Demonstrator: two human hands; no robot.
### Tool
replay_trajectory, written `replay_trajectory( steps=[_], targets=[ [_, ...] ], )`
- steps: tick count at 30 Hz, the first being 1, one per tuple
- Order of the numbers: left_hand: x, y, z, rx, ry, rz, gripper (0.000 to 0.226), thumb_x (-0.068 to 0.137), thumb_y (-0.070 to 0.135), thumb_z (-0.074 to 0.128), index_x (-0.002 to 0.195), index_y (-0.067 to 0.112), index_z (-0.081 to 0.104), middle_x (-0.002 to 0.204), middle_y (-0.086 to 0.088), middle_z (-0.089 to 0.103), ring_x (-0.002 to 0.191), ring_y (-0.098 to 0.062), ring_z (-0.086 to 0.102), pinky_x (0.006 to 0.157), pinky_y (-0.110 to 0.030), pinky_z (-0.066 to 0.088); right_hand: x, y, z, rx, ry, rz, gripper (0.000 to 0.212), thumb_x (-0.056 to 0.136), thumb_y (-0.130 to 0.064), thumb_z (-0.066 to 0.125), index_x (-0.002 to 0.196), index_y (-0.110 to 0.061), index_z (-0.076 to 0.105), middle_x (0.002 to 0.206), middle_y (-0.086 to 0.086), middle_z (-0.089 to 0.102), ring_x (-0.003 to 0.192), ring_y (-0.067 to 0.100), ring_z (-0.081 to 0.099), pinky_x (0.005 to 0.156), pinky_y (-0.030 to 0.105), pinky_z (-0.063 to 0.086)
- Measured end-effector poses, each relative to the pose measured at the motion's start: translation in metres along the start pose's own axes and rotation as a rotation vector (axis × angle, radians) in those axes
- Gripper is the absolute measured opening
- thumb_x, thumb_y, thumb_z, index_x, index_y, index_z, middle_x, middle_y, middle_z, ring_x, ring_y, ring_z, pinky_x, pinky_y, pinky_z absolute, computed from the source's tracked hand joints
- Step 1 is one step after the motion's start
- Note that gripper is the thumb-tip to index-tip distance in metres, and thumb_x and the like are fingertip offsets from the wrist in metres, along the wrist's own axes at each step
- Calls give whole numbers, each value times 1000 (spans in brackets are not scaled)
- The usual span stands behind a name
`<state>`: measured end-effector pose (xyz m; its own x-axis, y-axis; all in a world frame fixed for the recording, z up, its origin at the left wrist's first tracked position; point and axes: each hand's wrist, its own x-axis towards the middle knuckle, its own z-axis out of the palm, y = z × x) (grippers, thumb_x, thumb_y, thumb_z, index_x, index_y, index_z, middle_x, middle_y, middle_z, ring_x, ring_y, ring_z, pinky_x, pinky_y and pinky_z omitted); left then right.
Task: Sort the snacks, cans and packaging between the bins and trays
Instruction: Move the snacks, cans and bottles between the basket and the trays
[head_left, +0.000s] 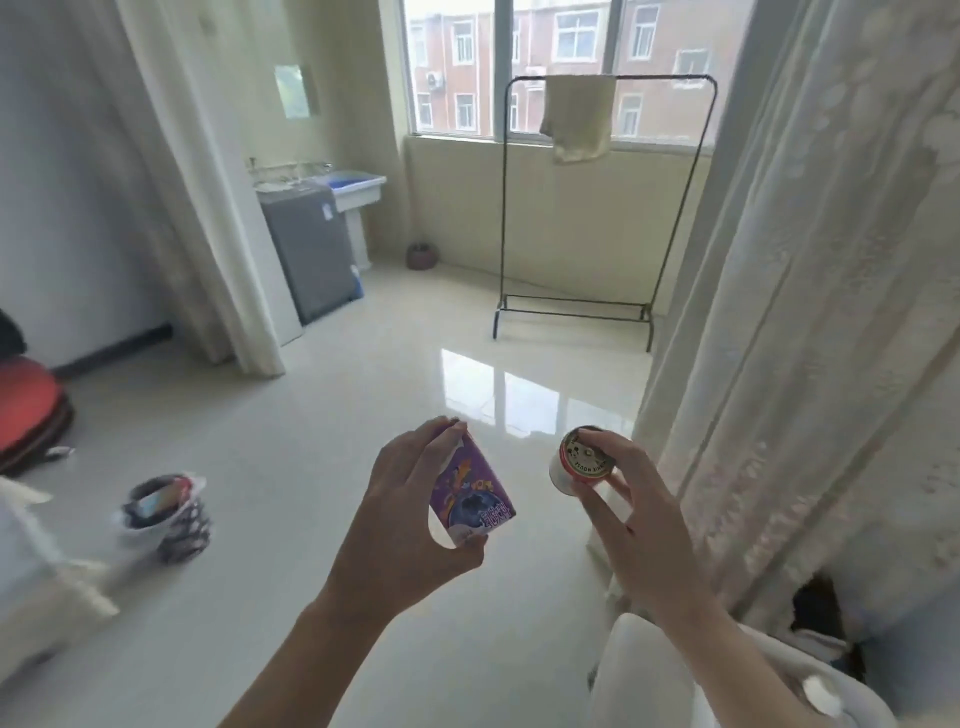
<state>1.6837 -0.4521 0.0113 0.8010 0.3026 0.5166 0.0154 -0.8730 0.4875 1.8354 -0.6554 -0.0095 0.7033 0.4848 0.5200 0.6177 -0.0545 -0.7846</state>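
My left hand (400, 512) grips a purple drink carton (470, 493) between fingers on its top and thumb under its lower corner, holding it tilted in front of me above the floor. My right hand (631, 506) holds a small white can (579, 465) with a gold printed lid, fingers curled round its far side, lid facing me. Both items are in the air, about a hand's width apart. A small lined waste bin (166, 517) with packaging inside stands on the floor to the lower left.
Glossy tiled floor (415, 374) stretches ahead. A black clothes rack (597, 208) with a cloth stands under the window. A grey washing machine (311, 249) and sink are at the back left. Lace curtain (805, 312) hangs at right. Red cushion (26, 405) at far left.
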Motion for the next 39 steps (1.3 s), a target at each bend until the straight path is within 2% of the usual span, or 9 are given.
replay_trajectory(
  steps=[5,8,12,17,21,26,34,39],
  targets=[
    [-60,-39,-79,130,115,-171,96,66,23,84,152,28,41,154,15,38,144,-13,34,109,-3,21,6,-46,87,120,-195,-113,38,94,-25,63,133,-23,59,135,-13,60,130,18,56,105,45,50],
    [-103,-59,-126,205,181,-258,96,65,23,85,151,27,42,154,14,38,145,-10,31,113,-5,15,-2,-76,141,160,-303,-153,39,95,-16,65,132,-28,59,135,-16,59,129,14,56,104,44,51],
    [-166,-81,-187,281,232,-353,98,67,27,83,153,30,38,157,16,34,146,-8,28,116,-9,19,-27,-123,210,228,-432,-186,38,96,-21,62,133,-26,59,136,-15,58,130,15,55,105,42,51],
    [-249,-108,-260,350,293,-435,101,67,31,85,155,32,35,157,20,31,144,-5,26,112,-5,19,-72,-186,292,286,-551,-219,39,96,-27,60,134,-30,58,139,-16,56,132,15,54,106,43,50],
    [-314,-126,-321,393,332,-496,103,66,31,87,155,30,36,157,16,33,145,-5,27,110,-2,17,-112,-237,355,342,-617,-238,44,96,-9,65,132,-32,58,139,-16,56,132,14,54,106,43,50],
    [-392,-145,-391,472,376,-563,102,68,32,87,156,26,36,156,11,35,146,-9,29,112,-3,17,-156,-291,433,405,-709,-253,44,96,-8,66,132,-32,59,139,-13,57,133,15,54,106,45,50],
    [-492,-176,-467,598,460,-720,101,68,34,90,154,23,38,156,9,36,145,-13,33,113,-10,26,-208,-359,544,463,-892,-336,44,95,-11,68,134,-30,58,138,-15,57,131,14,54,104,42,51],
    [-528,-208,-494,639,485,-798,103,69,38,92,154,22,37,156,6,36,145,-14,32,105,-12,37,-224,-379,608,495,-983,-352,45,95,-10,68,133,-31,58,136,-14,59,128,13,57,103,38,52]
  ],
)
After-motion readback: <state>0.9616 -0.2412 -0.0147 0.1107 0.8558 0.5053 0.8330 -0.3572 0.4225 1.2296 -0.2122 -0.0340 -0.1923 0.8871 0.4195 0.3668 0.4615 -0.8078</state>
